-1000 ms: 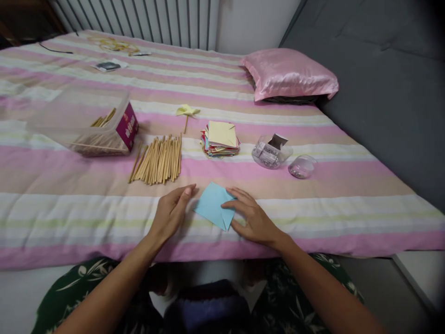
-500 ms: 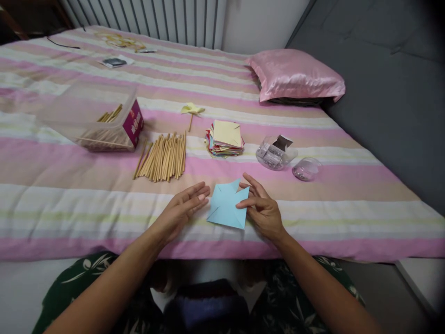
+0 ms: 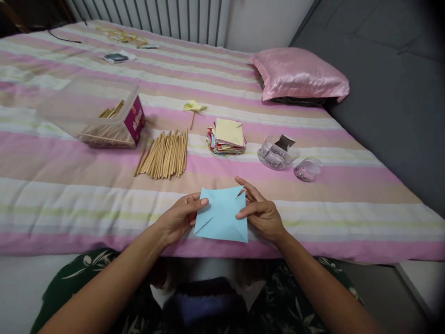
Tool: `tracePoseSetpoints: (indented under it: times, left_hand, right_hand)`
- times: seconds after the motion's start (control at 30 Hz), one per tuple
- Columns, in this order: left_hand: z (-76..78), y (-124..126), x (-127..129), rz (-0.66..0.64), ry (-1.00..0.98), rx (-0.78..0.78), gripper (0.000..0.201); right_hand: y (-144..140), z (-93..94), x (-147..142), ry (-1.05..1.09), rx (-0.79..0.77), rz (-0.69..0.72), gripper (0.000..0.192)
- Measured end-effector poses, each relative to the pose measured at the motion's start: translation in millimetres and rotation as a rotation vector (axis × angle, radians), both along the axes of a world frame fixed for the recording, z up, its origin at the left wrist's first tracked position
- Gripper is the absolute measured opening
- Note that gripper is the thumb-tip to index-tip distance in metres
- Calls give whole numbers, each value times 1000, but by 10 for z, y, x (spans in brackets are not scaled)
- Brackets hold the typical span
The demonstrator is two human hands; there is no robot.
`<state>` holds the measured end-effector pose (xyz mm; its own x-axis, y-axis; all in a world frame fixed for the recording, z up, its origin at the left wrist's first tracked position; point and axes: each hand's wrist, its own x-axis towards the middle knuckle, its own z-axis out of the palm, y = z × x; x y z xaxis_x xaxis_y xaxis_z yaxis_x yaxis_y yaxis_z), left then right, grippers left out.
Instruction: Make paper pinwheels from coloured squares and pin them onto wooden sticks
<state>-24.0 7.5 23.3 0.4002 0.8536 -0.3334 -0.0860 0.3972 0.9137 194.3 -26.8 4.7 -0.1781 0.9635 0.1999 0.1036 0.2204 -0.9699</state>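
Observation:
A light blue square of paper (image 3: 222, 215) is held between my two hands near the bed's front edge. Diagonal slits run inward from its corners, and a small dot marks its middle. My left hand (image 3: 182, 213) pinches the left edge, thumb on top and the other fingers behind. On the right edge, my right hand (image 3: 262, 211) grips the sheet with a finger across the front; its other fingers are partly hidden behind the paper. Beyond the hands lies a stack of slit paper squares (image 3: 228, 133), a yellow one on top.
A bundle of short sticks (image 3: 165, 155) lies left of the stack, beside a clear plastic box (image 3: 104, 116) holding more sticks. Behind stands a small yellow pinwheel (image 3: 194, 107). To the right are two clear containers of small metallic pieces, a larger tub (image 3: 276, 155) and a round one (image 3: 308, 169).
My left hand has closed on the left edge of the blue paper, which it was apart from before. The paper has shifted left and slightly nearer and is turned straighter.

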Motion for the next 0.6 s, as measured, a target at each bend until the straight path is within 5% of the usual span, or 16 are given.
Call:
tracePoseSetpoints:
  times: [0.13,0.6]
  left_hand:
    - [-41,-18,22,-143,-237,-244,38]
    - [-82,-47,64,-115,-223,-269,33]
  right_hand:
    - [-11,3,-15,-18,31,53,14]
    - [-51,74,4,-68,-16,186,11]
